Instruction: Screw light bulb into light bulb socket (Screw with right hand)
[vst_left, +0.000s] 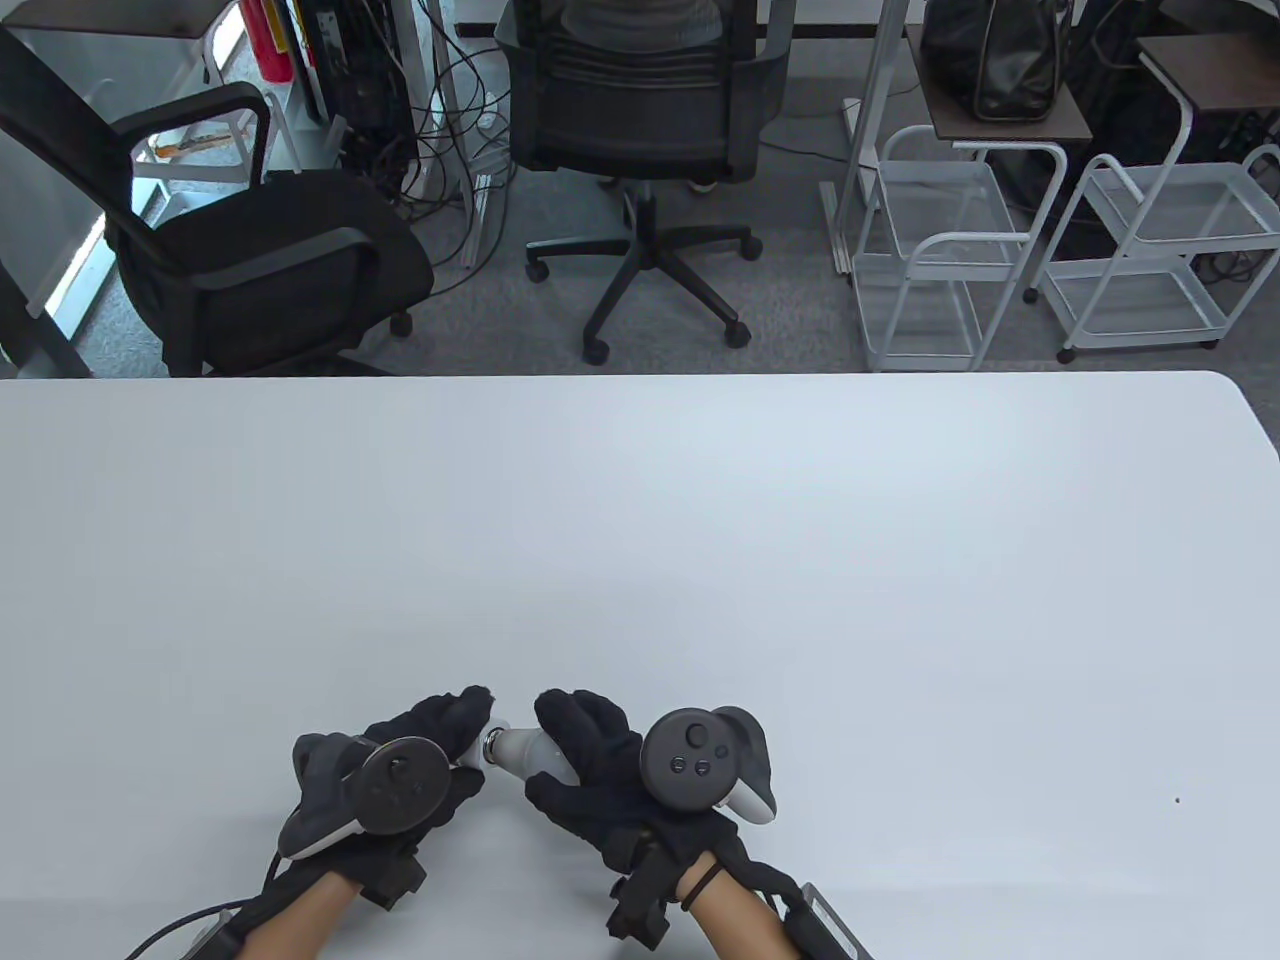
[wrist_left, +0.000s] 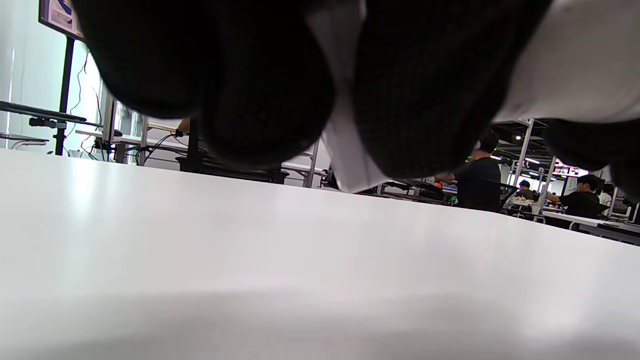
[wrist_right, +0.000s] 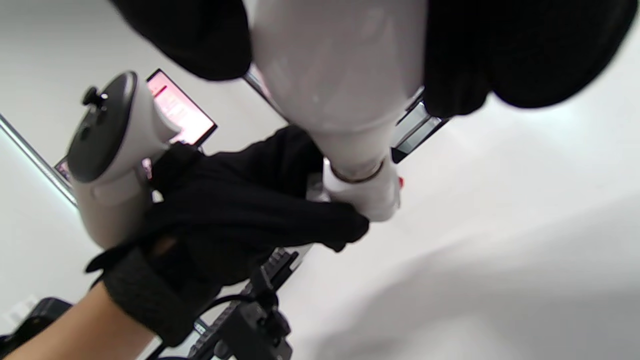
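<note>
Both hands are near the table's front edge. My right hand (vst_left: 575, 745) grips a white light bulb (vst_left: 530, 752) by its round end, lying sideways with its neck pointing left. My left hand (vst_left: 450, 735) holds a white socket (vst_left: 470, 752), mostly hidden under the fingers. The bulb's metal base meets the socket's mouth. In the right wrist view the bulb (wrist_right: 345, 75) runs down into the socket (wrist_right: 367, 197), held by the left hand (wrist_right: 250, 210). In the left wrist view, white socket (wrist_left: 345, 145) shows between the dark fingers (wrist_left: 415, 85).
The white table (vst_left: 640, 560) stretches away from the hands, with its far edge ahead. Beyond it stand two black office chairs (vst_left: 640, 130) and white wire carts (vst_left: 950, 250) on the floor.
</note>
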